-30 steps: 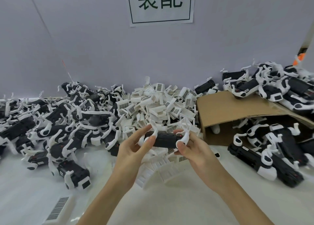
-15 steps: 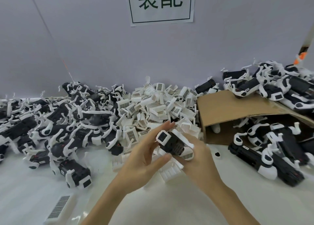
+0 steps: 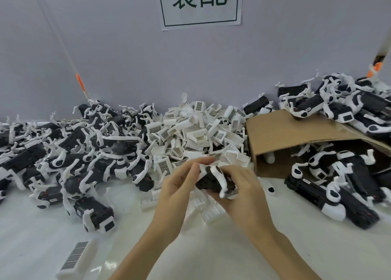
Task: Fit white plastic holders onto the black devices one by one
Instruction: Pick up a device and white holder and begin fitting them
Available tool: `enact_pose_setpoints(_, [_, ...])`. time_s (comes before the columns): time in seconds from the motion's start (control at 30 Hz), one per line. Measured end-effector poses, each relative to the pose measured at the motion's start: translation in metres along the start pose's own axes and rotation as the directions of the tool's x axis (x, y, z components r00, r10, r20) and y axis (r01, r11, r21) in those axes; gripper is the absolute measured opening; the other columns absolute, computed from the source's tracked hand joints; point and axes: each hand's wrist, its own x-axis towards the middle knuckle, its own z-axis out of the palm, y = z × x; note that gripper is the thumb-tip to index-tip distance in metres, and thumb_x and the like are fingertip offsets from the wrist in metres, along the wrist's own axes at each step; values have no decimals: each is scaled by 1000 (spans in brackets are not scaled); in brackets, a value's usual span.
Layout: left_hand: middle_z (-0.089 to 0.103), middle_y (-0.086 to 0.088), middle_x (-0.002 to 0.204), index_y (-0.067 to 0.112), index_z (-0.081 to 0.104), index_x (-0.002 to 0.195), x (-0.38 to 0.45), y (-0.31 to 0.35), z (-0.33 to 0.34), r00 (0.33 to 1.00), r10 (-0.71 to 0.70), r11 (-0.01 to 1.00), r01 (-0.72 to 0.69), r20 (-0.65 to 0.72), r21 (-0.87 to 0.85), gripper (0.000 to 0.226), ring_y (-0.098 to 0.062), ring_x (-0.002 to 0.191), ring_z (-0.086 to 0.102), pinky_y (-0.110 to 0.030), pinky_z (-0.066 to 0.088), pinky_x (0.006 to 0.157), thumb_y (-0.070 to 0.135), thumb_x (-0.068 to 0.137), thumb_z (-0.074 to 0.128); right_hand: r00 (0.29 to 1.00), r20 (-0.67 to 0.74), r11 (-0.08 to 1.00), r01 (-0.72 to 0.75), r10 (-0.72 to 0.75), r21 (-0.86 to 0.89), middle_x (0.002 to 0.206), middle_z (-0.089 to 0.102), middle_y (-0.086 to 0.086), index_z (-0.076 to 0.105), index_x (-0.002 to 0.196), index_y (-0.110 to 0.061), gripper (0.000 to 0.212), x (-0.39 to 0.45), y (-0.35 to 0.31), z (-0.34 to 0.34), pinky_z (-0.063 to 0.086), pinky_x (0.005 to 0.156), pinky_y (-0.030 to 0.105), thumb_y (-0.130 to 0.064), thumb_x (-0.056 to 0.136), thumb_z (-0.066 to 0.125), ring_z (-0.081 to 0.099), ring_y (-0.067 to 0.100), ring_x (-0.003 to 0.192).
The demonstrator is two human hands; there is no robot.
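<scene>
Much of the black device (image 3: 213, 179) is hidden under the right hand (image 3: 243, 186), whose fingers curl over it. It lies roughly crosswise, tilted, with a white curved arm across its top. The left hand (image 3: 176, 186) pinches its white left end, above the bench (image 3: 211, 248), before the white holders (image 3: 196, 136).

head view, forward-down, close over table (image 3: 211, 258)

Both hands — left (image 3: 179, 186), right (image 3: 243, 188) — grip one black device (image 3: 211, 181) above the white table (image 3: 211, 248), before a heap of white holders (image 3: 196, 131).
</scene>
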Motion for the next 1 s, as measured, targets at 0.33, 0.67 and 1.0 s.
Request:
enact_pose_setpoints(0.33, [77,13,100,42,74,114,1,-6,1,971,-182,971,203,-156,127,27,-7,80,71,-16,55,68,46,88,84,987,39,961,158,-154,-226,127,56,-2,67,123,-24,62,2,5,-2,39,99,34,-22,69,97,51,25,121])
enact_pose_setpoints(0.67, [66,-4,135,20,60,142,4,1,-33,989,127,967,-142,82,214,60,-24,135,57,-19,45,107,5,86,75,927,327,813,-329,182,481,119,70,-24,56,128,-42,56,8,9,-12,49,93,11,-6,92,78,66,0,116])
enact_pose_setpoints(1.0, [68,-8,124,5,60,127,4,-10,-23,985,172,985,-171,-11,20,49,-25,119,63,-40,53,99,3,79,55,892,426,802,-361,149,477,125,65,-15,51,133,-28,64,6,-1,-14,51,102,26,-35,82,89,64,11,121])
